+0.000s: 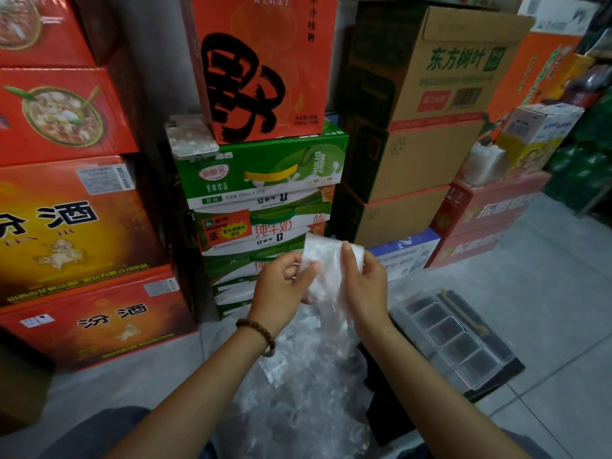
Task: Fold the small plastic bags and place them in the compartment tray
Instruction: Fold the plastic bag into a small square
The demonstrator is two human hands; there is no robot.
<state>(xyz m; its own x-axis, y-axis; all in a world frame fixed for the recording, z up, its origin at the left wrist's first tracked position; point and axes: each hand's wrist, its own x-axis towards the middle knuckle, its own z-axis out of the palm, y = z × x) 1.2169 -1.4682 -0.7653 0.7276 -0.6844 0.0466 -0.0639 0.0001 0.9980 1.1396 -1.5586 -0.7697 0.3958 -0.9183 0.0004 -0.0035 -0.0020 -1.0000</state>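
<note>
Small plastic bag point(326, 256): clear, crinkled; lower edge lost vs bag pile point(298, 392) beneath. We pinch it w/ left hand point(284, 283) & right hand point(364, 286), mid-air, left of compartment tray point(430, 351)

The small bag point(326, 270) is thin, crinkly clear plastic, the compartment tray point(455, 342) glossy transparent plastic, the wrist beads point(256, 329) look wooden, and the stacked cartons point(427, 84) matt cardboard.

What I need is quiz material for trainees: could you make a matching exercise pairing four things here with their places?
Things:
1 small plastic bag
2 compartment tray
3 bead bracelet
4 heap of clear plastic bags

Places:
A on the left wrist
B right of the arms, on a dark base
C pinched between left hand and right hand
D below the hands

Pairs: 1-C, 2-B, 3-A, 4-D
</note>
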